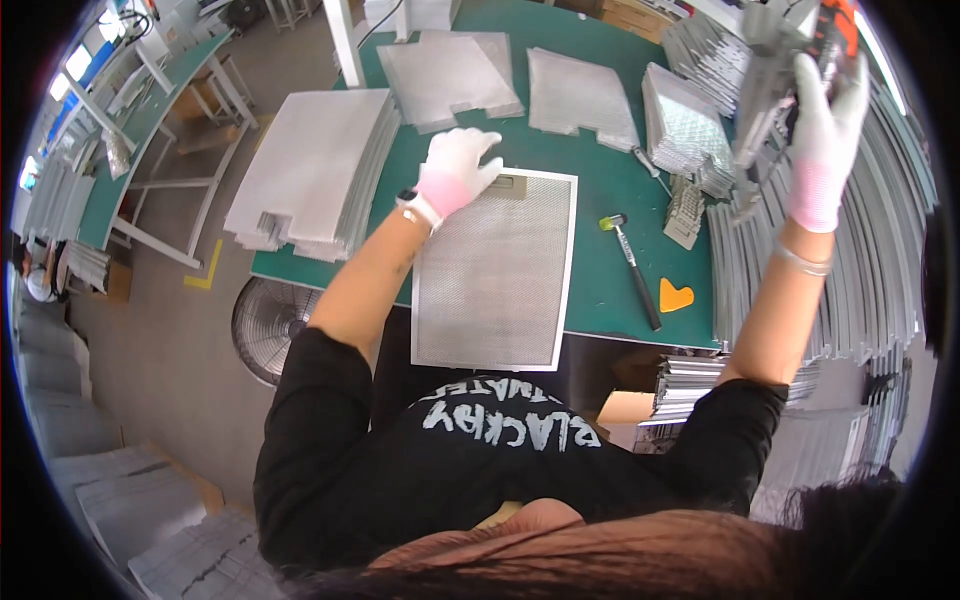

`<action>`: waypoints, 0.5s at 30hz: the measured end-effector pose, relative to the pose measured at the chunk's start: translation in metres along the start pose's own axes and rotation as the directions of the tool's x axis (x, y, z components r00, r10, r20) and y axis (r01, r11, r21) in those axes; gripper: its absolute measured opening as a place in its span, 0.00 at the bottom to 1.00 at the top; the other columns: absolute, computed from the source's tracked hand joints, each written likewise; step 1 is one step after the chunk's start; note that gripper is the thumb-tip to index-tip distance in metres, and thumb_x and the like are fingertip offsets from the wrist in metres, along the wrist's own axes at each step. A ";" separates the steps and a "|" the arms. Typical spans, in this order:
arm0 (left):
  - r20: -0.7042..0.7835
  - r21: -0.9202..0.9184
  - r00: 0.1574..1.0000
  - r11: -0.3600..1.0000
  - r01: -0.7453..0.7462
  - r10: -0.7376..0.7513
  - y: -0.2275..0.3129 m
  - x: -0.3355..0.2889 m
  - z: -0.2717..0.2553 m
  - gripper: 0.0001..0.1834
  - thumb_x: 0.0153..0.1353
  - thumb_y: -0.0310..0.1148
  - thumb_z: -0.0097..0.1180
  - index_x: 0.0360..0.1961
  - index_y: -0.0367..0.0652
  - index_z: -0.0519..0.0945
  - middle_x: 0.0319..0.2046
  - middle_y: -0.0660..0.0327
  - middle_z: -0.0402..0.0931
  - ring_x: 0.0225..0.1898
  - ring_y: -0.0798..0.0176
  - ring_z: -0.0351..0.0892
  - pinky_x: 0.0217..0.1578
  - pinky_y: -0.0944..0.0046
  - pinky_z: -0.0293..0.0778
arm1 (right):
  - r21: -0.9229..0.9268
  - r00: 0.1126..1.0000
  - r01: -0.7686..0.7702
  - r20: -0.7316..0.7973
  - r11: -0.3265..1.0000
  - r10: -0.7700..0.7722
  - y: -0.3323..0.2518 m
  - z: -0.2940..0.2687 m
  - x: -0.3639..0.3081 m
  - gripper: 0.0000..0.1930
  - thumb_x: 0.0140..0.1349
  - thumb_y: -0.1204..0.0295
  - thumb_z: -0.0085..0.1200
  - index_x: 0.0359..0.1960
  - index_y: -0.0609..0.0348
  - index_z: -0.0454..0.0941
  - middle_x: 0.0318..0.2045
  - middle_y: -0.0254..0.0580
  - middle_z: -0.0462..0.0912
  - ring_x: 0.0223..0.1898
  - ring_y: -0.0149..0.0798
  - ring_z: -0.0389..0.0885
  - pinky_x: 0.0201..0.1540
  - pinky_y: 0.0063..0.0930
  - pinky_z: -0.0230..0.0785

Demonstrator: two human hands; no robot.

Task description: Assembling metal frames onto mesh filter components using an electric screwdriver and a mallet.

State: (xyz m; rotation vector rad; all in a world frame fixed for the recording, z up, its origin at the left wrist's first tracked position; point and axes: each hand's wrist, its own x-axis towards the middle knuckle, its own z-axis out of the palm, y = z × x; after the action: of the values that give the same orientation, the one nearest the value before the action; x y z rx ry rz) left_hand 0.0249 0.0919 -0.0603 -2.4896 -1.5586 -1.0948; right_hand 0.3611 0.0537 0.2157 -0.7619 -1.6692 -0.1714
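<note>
A framed mesh panel [490, 275], rectangular and silvery with a light rim, lies at the table's front edge and overhangs it. My left hand [460, 163], in a white glove with a pink cuff, is at the panel's far left corner, thumb and fingers apart. A small recessed plate [510, 186] sits near the panel's far edge. Raised at the upper right, my right hand [832, 130], gloved alike, has its thumb and fingers around an orange-and-black tool [838, 32]. The tool's full shape is cut off by the picture's rim.
On the green table [600, 280] lie a mallet [637, 272], an orange scraper [676, 295] and small metal pieces [685, 212]. Mesh sheets stand in a stack [315, 160] at left; others [580, 95] lie behind. Metal frame strips [830, 270] crowd the right. A floor fan [272, 325] stands left.
</note>
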 end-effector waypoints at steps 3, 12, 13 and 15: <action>0.074 0.078 0.997 0.997 0.005 -0.011 -0.025 -0.017 0.009 0.20 0.57 0.42 0.59 0.49 0.43 0.81 0.42 0.54 0.82 0.47 0.50 0.79 0.50 0.50 0.72 | -0.236 0.997 0.072 0.013 0.969 -0.071 0.006 -0.001 0.006 0.23 0.67 0.72 0.58 0.61 0.66 0.67 0.48 0.42 0.81 0.46 0.30 0.78 0.51 0.24 0.70; -0.044 -0.132 0.986 0.979 0.154 -0.161 -0.006 -0.192 -0.065 0.17 0.57 0.32 0.62 0.48 0.39 0.80 0.44 0.51 0.80 0.50 0.47 0.77 0.53 0.50 0.70 | -0.174 0.978 -0.101 -0.199 0.980 0.065 0.010 0.010 -0.135 0.28 0.67 0.76 0.53 0.67 0.71 0.61 0.66 0.60 0.66 0.66 0.51 0.69 0.68 0.40 0.61; -0.048 -0.164 0.969 0.959 0.233 -0.244 -0.001 -0.218 -0.069 0.17 0.57 0.31 0.61 0.48 0.39 0.80 0.44 0.51 0.80 0.50 0.47 0.77 0.54 0.50 0.70 | -0.571 0.992 -0.124 -0.082 0.812 0.093 0.024 -0.010 -0.182 0.20 0.67 0.78 0.50 0.60 0.69 0.72 0.61 0.57 0.73 0.62 0.48 0.72 0.67 0.40 0.62; -0.084 -0.162 0.945 0.940 0.299 -0.315 0.008 -0.263 -0.072 0.17 0.56 0.29 0.61 0.48 0.39 0.80 0.45 0.51 0.80 0.51 0.45 0.77 0.55 0.49 0.69 | -0.427 0.879 -0.369 0.128 0.825 0.460 0.035 -0.010 -0.276 0.16 0.66 0.76 0.50 0.54 0.67 0.77 0.53 0.56 0.79 0.58 0.50 0.75 0.63 0.42 0.64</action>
State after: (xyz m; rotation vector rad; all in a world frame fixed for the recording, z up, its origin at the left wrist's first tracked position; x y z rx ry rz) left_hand -0.0776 -0.1449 -0.1501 -2.2722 -1.9486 -1.4057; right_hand 0.4035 -0.0308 -0.0465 -1.4851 -1.6528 -0.1098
